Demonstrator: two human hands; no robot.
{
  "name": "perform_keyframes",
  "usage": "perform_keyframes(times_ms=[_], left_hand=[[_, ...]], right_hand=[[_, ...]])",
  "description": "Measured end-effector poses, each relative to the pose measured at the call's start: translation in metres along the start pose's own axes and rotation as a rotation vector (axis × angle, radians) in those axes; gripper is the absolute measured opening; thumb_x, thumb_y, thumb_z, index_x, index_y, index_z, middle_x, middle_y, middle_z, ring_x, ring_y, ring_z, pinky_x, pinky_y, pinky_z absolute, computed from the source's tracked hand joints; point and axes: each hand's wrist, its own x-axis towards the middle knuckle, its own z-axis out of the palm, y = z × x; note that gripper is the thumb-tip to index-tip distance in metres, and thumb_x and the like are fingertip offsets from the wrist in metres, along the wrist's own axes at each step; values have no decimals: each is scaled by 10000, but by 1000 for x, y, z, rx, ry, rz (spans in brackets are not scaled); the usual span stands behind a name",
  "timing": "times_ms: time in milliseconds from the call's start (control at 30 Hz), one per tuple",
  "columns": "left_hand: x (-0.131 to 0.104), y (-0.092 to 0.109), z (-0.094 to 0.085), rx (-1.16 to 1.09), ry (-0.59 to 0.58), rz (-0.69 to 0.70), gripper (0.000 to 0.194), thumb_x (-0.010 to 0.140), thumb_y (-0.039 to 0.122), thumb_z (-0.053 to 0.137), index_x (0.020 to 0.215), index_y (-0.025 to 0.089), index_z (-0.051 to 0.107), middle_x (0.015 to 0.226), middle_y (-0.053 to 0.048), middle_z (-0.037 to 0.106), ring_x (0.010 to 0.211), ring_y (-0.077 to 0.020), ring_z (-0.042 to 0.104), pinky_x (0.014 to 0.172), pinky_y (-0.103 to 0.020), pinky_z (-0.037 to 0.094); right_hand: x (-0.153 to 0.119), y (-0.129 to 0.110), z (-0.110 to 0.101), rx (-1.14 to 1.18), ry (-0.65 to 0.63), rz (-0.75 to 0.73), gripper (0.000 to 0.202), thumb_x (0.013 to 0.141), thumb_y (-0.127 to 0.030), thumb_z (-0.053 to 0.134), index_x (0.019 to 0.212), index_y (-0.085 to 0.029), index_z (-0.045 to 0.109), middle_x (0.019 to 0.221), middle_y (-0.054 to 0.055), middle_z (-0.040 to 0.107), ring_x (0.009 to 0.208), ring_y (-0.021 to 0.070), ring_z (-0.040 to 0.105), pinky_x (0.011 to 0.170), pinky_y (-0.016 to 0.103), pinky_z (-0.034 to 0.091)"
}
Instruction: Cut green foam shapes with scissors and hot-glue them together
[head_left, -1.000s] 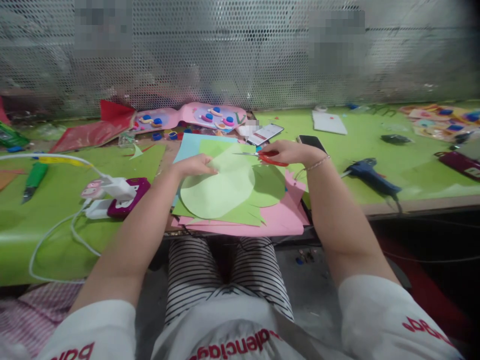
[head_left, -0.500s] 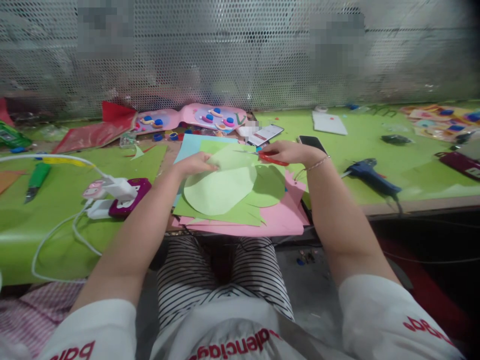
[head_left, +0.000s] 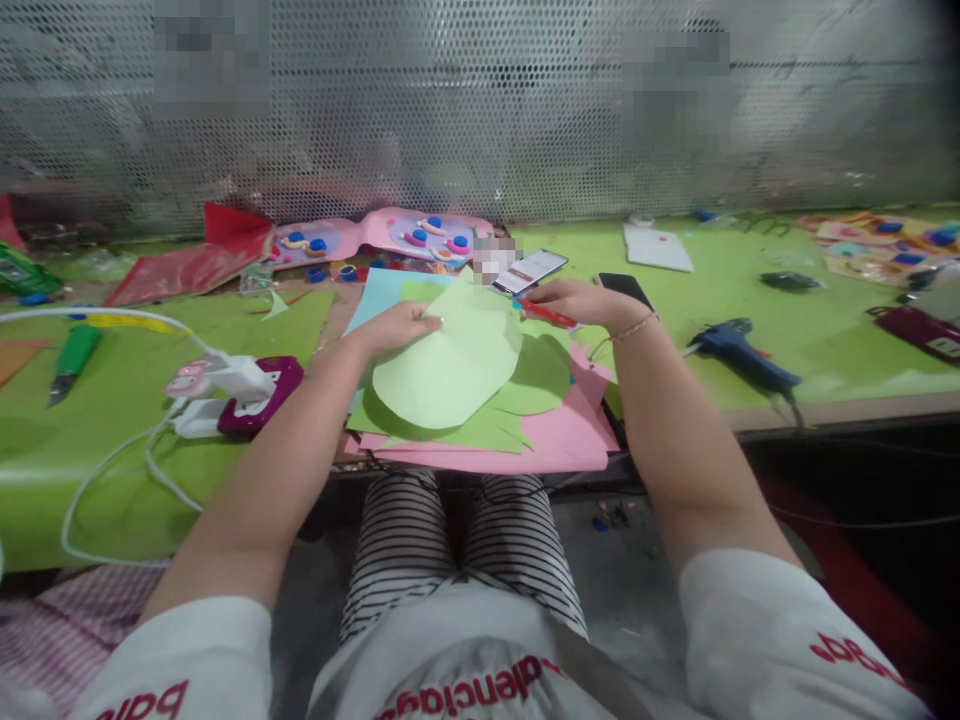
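My left hand (head_left: 405, 325) pinches the left edge of a pale green paper piece (head_left: 454, 365) with a rounded outline. The piece is raised over a stack of green paper (head_left: 442, 438), pink paper (head_left: 570, 448) and light blue paper (head_left: 375, 292). In my right hand (head_left: 562, 300) is a pair of scissors (head_left: 551, 315) with red handles, at the upper right edge of the pale green piece. The blades are mostly hidden by the paper. A darker green rounded cutout (head_left: 544, 375) lies beneath, on the right of the stack.
A phone (head_left: 531, 271) lies just behind the stack, with a dark phone (head_left: 625, 288) right of it. Farther right is a blue glue gun (head_left: 742, 355). At left are a purple power socket (head_left: 262, 395) with white cables and a green utility knife (head_left: 75, 362). A perforated metal screen (head_left: 450, 110) stands behind.
The pale green paper has been turned and lifted, its narrow end now pointing up. The scissor blades, visible across its top before, are now mostly hidden behind it.
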Motion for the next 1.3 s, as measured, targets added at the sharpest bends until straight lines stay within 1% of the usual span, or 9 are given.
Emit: perform_keyframes(times_ms=[133,367,533,667,800,900,1000,1100,1300], left_hand=[[2,-2,-3,45,-1,24,270,822,399,582,886,142,633,775,-49,712,581,-134,636,559,-239,508],[2,0,-4,141,-4,19,286,809,423,598,857,143,634,755,-39,704,551,-113,617,510,-205,474],[2,0,-4,154,-16,11,266,798,407,617,833,144,631,735,-33,701,532,-105,606,490,-193,457],[2,0,-5,162,-9,13,262,800,409,611,805,147,623,718,-25,694,526,-103,601,490,-195,456],[1,0,-6,167,-17,8,263,793,412,614,779,150,619,692,-16,682,519,-104,593,492,-201,456],[2,0,-5,198,-12,31,256,774,401,636,745,148,616,652,-1,658,497,-88,563,495,-192,444],[2,1,-5,210,-25,49,251,774,397,634,752,147,626,653,0,652,505,-85,555,500,-189,438],[2,0,-5,210,-31,41,259,767,406,636,754,147,630,658,-3,653,513,-88,555,507,-195,439],[2,0,-5,211,-57,33,292,732,440,662,794,157,632,698,-7,672,547,-103,581,519,-203,450]], right_hand=[[-1,0,-2,3,-1,0,539,743,-629,572,916,-130,682,710,55,570,631,138,434,598,294,330],[0,2,-3,-45,-49,-22,510,763,-624,545,853,-136,666,833,80,604,700,153,470,611,287,340],[2,1,-1,-67,-79,-36,495,777,-615,523,835,-137,640,827,78,592,708,158,469,627,294,347],[-1,-2,-2,-58,-70,-48,480,782,-605,518,826,-141,628,824,78,584,706,155,460,639,295,352],[-3,-4,-2,-76,-79,-31,477,797,-596,505,866,-145,644,829,77,593,699,157,463,645,303,357],[-1,-5,0,-77,-101,-18,503,799,-602,501,917,-140,661,888,95,615,741,179,493,672,317,373],[3,-3,2,-69,-116,-30,498,793,-597,517,920,-139,667,925,101,619,780,190,501,693,319,382],[3,-1,2,-61,-121,-54,455,806,-575,514,915,-157,657,904,80,612,762,173,481,680,306,377],[0,-4,2,-81,-123,-48,441,819,-578,493,815,-158,629,736,41,541,656,136,410,614,293,329]])
